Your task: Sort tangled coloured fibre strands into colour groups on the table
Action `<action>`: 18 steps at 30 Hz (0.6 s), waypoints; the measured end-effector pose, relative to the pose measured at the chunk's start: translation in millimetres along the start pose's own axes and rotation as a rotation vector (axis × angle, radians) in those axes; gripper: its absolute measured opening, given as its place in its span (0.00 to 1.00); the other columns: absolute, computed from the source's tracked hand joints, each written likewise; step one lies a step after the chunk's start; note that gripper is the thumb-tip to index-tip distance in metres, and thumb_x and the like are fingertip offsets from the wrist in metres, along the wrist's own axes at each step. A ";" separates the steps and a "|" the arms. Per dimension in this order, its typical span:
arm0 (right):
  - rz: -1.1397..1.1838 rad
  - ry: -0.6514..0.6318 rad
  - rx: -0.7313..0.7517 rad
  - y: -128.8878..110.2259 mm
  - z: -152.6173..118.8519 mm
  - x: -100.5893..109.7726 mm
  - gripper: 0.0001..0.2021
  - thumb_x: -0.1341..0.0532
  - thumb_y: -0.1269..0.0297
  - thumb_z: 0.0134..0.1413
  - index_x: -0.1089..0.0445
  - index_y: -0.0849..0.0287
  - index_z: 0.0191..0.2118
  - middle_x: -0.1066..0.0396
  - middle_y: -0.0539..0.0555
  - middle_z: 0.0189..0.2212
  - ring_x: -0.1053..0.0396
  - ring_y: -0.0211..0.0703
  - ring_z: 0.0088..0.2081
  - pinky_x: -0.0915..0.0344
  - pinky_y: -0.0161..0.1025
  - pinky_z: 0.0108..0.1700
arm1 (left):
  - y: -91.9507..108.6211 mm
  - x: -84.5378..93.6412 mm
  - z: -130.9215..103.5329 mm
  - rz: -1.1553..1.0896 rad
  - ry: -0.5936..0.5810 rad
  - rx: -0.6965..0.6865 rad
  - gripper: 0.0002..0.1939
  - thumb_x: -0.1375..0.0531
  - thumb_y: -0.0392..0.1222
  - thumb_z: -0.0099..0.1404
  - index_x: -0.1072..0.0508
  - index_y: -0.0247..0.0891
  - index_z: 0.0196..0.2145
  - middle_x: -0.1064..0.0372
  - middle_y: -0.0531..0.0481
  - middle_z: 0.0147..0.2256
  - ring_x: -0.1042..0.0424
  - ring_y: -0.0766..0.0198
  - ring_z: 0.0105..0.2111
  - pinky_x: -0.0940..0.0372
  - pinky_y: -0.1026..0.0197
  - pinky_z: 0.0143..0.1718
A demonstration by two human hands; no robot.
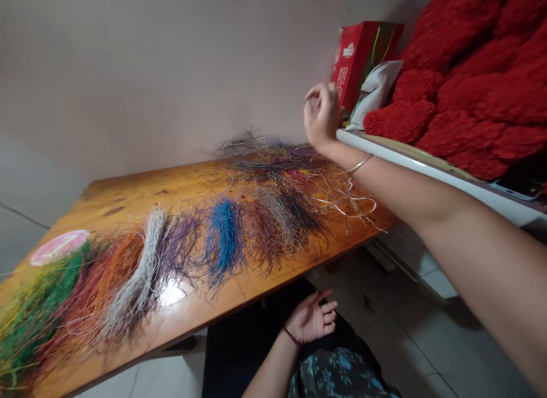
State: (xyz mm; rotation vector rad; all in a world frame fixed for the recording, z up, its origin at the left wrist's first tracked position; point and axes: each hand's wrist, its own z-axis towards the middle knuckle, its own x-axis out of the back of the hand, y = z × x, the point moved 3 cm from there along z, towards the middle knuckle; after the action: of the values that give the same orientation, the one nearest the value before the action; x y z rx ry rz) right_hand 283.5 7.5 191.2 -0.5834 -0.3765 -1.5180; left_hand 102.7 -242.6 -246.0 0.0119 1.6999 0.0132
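My right hand (320, 116) is raised near the wall, fingers curled in a pinch; anything between them is too small to make out. Palm up over my lap, my left hand (311, 319) lies with fingers apart and nothing in it. Bundles of thin strands are spread across the wooden table (128, 198): green and yellow (47, 307), orange (123, 252), white (147, 272), purple (182, 244), blue (224, 232), and brown and grey (277, 224). A tangled dark pile (260, 153) lies behind them, left of my right wrist.
A white cord (363, 207) and loose strands lie at the table's right end. At the left is a pink and white oval item (60, 247). On a white surface (397, 155) at the right stand a red box (359, 50), a whitish packet (378, 87) and fluffy red material (474, 84).
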 end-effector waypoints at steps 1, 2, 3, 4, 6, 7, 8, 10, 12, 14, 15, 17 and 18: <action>-0.010 -0.024 -0.003 -1.0 -3.2 -14.2 0.15 0.50 0.70 0.70 0.32 0.71 0.52 0.34 0.65 0.52 0.38 0.44 0.55 0.43 0.42 0.59 | 0.4 0.0 0.2 -0.004 -0.005 0.006 0.21 0.43 0.54 0.72 0.29 0.42 0.57 0.25 0.43 0.46 0.25 0.60 0.40 0.42 0.56 0.45; -0.025 -0.101 0.014 -1.2 -7.3 -31.5 0.14 0.50 0.70 0.69 0.31 0.71 0.50 0.33 0.65 0.51 0.38 0.43 0.53 0.45 0.41 0.58 | 0.8 0.2 0.4 -0.007 -0.010 0.010 0.21 0.43 0.54 0.72 0.29 0.41 0.57 0.25 0.43 0.46 0.25 0.60 0.40 0.42 0.56 0.45; -0.045 -0.237 0.064 -1.2 -12.0 -51.4 0.14 0.48 0.69 0.68 0.30 0.70 0.50 0.33 0.64 0.51 0.38 0.45 0.53 0.45 0.43 0.57 | 1.1 0.5 0.6 -0.009 -0.016 0.015 0.21 0.43 0.54 0.72 0.29 0.41 0.57 0.25 0.43 0.46 0.25 0.60 0.40 0.43 0.55 0.45; -0.073 -0.374 0.109 -0.3 -16.6 -71.7 0.13 0.46 0.69 0.66 0.29 0.69 0.51 0.32 0.63 0.52 0.36 0.46 0.51 0.44 0.44 0.56 | 1.4 1.0 0.8 -0.008 -0.024 0.017 0.21 0.43 0.54 0.72 0.29 0.41 0.57 0.25 0.43 0.46 0.26 0.59 0.41 0.43 0.55 0.45; -0.092 -0.546 0.153 1.8 -22.5 -108.0 0.14 0.44 0.68 0.64 0.28 0.64 0.52 0.30 0.61 0.52 0.33 0.48 0.48 0.41 0.44 0.52 | 2.2 2.4 1.5 -0.005 -0.044 0.015 0.22 0.44 0.55 0.72 0.29 0.42 0.57 0.25 0.43 0.46 0.26 0.59 0.41 0.44 0.55 0.46; -0.100 -0.604 0.157 1.9 -23.4 -124.0 0.14 0.44 0.68 0.64 0.27 0.63 0.51 0.29 0.61 0.51 0.33 0.48 0.48 0.40 0.44 0.51 | 2.4 3.3 1.9 -0.002 -0.054 0.018 0.22 0.44 0.55 0.72 0.29 0.42 0.57 0.26 0.43 0.47 0.26 0.59 0.41 0.45 0.54 0.46; -0.106 -0.635 0.162 0.8 -22.9 -138.4 0.14 0.44 0.68 0.64 0.27 0.62 0.51 0.29 0.61 0.52 0.32 0.49 0.48 0.39 0.43 0.50 | 2.7 4.3 2.4 -0.001 -0.061 0.021 0.22 0.45 0.55 0.73 0.29 0.42 0.57 0.26 0.43 0.47 0.26 0.59 0.41 0.45 0.54 0.46; -0.132 -0.699 0.185 -5.0 -19.8 -163.8 0.15 0.44 0.66 0.64 0.25 0.61 0.51 0.27 0.61 0.52 0.31 0.49 0.49 0.38 0.43 0.50 | 3.3 6.7 3.7 -0.001 -0.069 0.030 0.21 0.46 0.55 0.73 0.29 0.43 0.57 0.26 0.44 0.46 0.27 0.59 0.41 0.46 0.53 0.47; -0.193 -0.787 0.221 -12.9 -16.4 -186.4 0.15 0.42 0.64 0.63 0.24 0.62 0.51 0.25 0.63 0.51 0.29 0.50 0.49 0.39 0.43 0.50 | 4.1 9.1 5.2 -0.002 -0.071 0.041 0.22 0.46 0.55 0.73 0.29 0.44 0.58 0.26 0.43 0.47 0.27 0.58 0.42 0.47 0.53 0.47; -0.274 -0.870 0.241 -19.6 -13.9 -205.9 0.17 0.37 0.60 0.61 0.24 0.65 0.51 0.24 0.67 0.50 0.28 0.52 0.50 0.39 0.44 0.52 | 5.3 11.2 6.8 -0.004 -0.070 0.041 0.22 0.47 0.56 0.73 0.29 0.45 0.58 0.26 0.42 0.48 0.28 0.58 0.42 0.47 0.52 0.47; -0.308 -0.897 0.244 -22.1 -13.1 -214.3 0.19 0.36 0.58 0.60 0.24 0.67 0.51 0.25 0.69 0.50 0.28 0.53 0.51 0.40 0.44 0.52 | 5.8 12.1 7.6 -0.006 -0.070 0.043 0.22 0.47 0.55 0.73 0.29 0.45 0.58 0.26 0.42 0.48 0.28 0.57 0.43 0.48 0.52 0.47; -0.350 -0.929 0.235 -25.6 -12.9 -228.0 0.22 0.33 0.56 0.58 0.24 0.69 0.51 0.26 0.72 0.50 0.29 0.55 0.53 0.40 0.46 0.53 | 6.6 13.2 9.0 -0.012 -0.068 0.043 0.21 0.47 0.55 0.73 0.28 0.46 0.57 0.26 0.41 0.47 0.28 0.57 0.42 0.49 0.51 0.47; -0.359 -0.942 0.228 -26.8 -13.6 -233.3 0.23 0.32 0.56 0.57 0.24 0.70 0.51 0.26 0.73 0.51 0.29 0.55 0.53 0.40 0.46 0.53 | 7.0 13.4 9.5 -0.015 -0.068 0.039 0.20 0.47 0.55 0.73 0.27 0.46 0.56 0.26 0.41 0.47 0.28 0.56 0.42 0.49 0.51 0.48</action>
State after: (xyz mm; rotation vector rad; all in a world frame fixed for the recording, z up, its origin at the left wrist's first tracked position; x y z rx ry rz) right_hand 246.9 191.8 49.7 -1.0690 -1.4167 -1.4186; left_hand 110.3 -235.4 -260.4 0.0290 1.6321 -0.0311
